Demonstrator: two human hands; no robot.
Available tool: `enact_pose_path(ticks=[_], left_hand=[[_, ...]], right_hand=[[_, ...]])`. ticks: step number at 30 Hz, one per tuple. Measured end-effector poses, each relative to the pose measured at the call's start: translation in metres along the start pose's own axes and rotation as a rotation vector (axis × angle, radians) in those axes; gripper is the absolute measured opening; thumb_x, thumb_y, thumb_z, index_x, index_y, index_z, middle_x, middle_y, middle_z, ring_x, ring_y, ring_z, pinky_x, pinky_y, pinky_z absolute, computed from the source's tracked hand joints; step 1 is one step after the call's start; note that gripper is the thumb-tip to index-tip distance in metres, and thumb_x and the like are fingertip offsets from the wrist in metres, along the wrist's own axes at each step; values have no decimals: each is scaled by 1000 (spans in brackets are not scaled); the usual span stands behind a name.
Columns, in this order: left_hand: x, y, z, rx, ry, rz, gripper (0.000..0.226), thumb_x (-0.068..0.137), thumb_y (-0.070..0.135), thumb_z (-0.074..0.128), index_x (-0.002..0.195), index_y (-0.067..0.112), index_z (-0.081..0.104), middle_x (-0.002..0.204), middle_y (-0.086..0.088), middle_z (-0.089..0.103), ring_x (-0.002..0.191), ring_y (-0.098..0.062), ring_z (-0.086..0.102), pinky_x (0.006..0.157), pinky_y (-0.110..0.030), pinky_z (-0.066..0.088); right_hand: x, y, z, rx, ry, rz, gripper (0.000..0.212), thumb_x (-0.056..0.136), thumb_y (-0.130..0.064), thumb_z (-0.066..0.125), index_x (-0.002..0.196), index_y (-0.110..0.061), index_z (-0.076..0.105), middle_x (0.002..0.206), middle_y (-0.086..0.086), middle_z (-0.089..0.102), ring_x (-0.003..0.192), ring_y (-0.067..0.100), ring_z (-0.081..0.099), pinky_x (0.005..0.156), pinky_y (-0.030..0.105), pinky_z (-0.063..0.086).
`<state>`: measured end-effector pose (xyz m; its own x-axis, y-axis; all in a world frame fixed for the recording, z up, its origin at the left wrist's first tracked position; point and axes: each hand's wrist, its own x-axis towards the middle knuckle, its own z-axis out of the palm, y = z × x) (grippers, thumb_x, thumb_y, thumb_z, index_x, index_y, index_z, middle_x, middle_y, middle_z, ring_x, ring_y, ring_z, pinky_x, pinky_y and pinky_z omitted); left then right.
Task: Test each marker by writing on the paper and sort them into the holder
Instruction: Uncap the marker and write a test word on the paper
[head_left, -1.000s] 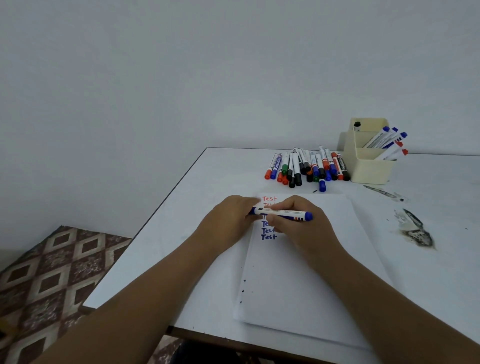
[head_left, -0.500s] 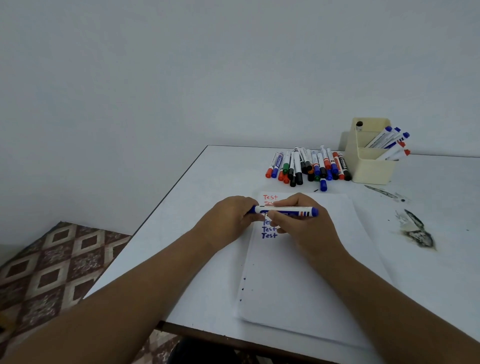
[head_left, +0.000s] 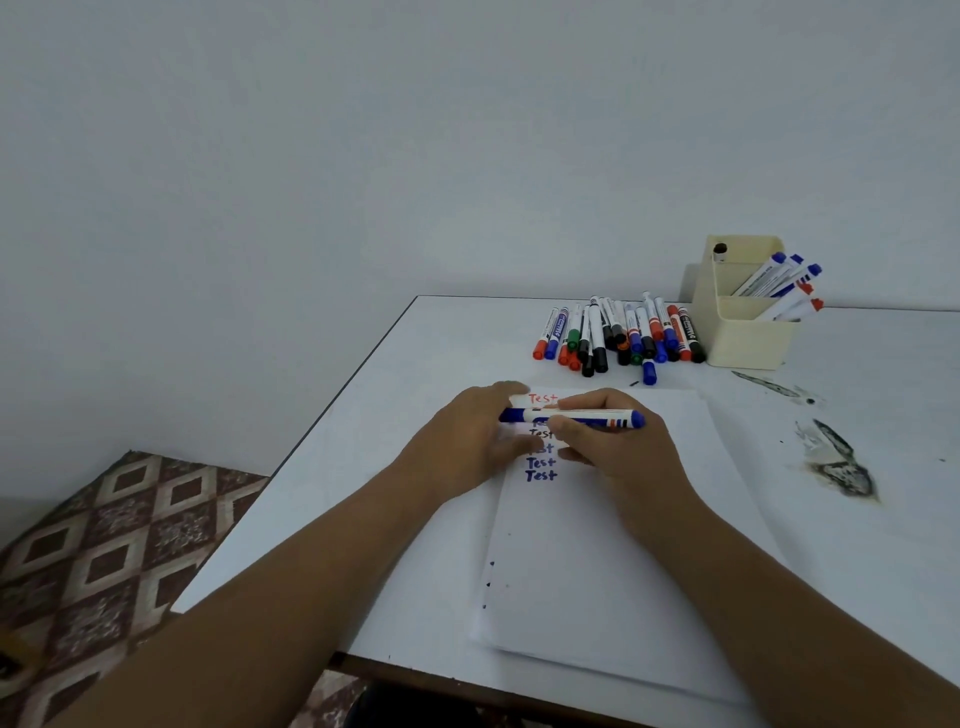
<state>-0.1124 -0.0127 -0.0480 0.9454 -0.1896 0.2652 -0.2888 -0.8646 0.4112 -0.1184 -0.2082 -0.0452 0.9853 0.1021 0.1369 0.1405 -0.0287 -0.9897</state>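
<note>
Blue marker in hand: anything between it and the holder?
Nothing visible blocks it. The blue marker, held by both hands, sits over the paper; the marker pile lies left of the holder, off the direct line.

Two hands, the left hand (head_left: 470, 441) and the right hand (head_left: 618, 447), are over one stack of white paper (head_left: 597, 561) on one white table (head_left: 363, 467). Between them they hold one blue marker (head_left: 571, 417).

The paper shows six lines of the word "Test" (head_left: 541, 467) at least partly visible: one red at the top, the rest blue, some covered by the hands.

One cream holder (head_left: 748, 338) stands at the back. Five markers (head_left: 784, 288) lean in it, three with blue caps and two with red. One dark-capped marker (head_left: 720, 251) stands alone in its rear compartment.

One pile of loose markers (head_left: 618, 335) lies beside the holder, roughly twenty; they overlap too much for an exact count.
</note>
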Motion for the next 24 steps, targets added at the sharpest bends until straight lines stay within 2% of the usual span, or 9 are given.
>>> enact_pose_path(ticks=[2,3,5,7,11,15,18,21,24], left_hand=[[2,-6,3,55,-42,-33,85,84,67,62,153,30,30,143,9,50,129,-12,44,107,-32,38],[5,-7,2,88,-66,-30,88,86,69,59,156,29,24,153,8,41,138,-13,37,113,-34,34],[10,-6,3,188,-124,30,74,94,64,50,154,29,26,151,3,42,138,-19,38,109,-36,35],[18,-6,5,321,-191,97,55,99,61,39,144,30,34,134,-2,48,124,-24,45,92,-36,37],[28,-18,12,454,-391,8,74,97,69,21,159,30,9,167,-3,10,152,-24,12,120,-42,17],[25,-14,10,428,-401,25,92,80,86,-2,158,37,1,168,1,-3,154,-20,-1,124,-43,9],[22,-15,11,332,-373,-17,98,74,90,-4,158,40,-4,168,7,-3,154,-15,-3,124,-39,5],[24,-10,9,342,-348,-48,98,75,89,1,159,38,1,167,8,7,153,-17,10,122,-38,13],[37,1,9,404,-264,-81,93,79,88,5,158,38,10,163,8,22,142,-23,28,112,-44,28]], right_hand=[[0,3,-6,153,58,62,16,85,-10,79,100,-14,75,94,6,77,87,23,75,81,37,62],[1,5,-8,225,90,86,18,85,-8,79,101,-13,74,93,6,77,89,22,75,84,36,62],[3,6,-11,348,147,131,19,86,-3,76,101,-13,74,94,8,76,93,24,74,86,36,60],[5,4,-11,426,188,160,27,86,1,75,107,-15,71,99,11,75,98,26,73,87,37,60],[7,-3,-11,496,331,147,59,84,-1,79,133,-18,51,96,10,75,89,21,76,89,41,61],[19,-21,-30,392,382,76,69,84,0,79,137,-23,41,88,2,75,88,20,75,89,41,61],[36,-39,-58,246,368,-17,66,90,2,70,137,-27,34,102,17,71,94,31,73,87,49,61],[57,-56,-94,-2,384,-101,65,92,-5,62,139,-37,30,97,17,70,88,32,72,87,58,57],[71,-78,-127,-184,411,-150,56,97,-8,55,140,-34,31,93,1,65,89,26,73,88,51,59]])
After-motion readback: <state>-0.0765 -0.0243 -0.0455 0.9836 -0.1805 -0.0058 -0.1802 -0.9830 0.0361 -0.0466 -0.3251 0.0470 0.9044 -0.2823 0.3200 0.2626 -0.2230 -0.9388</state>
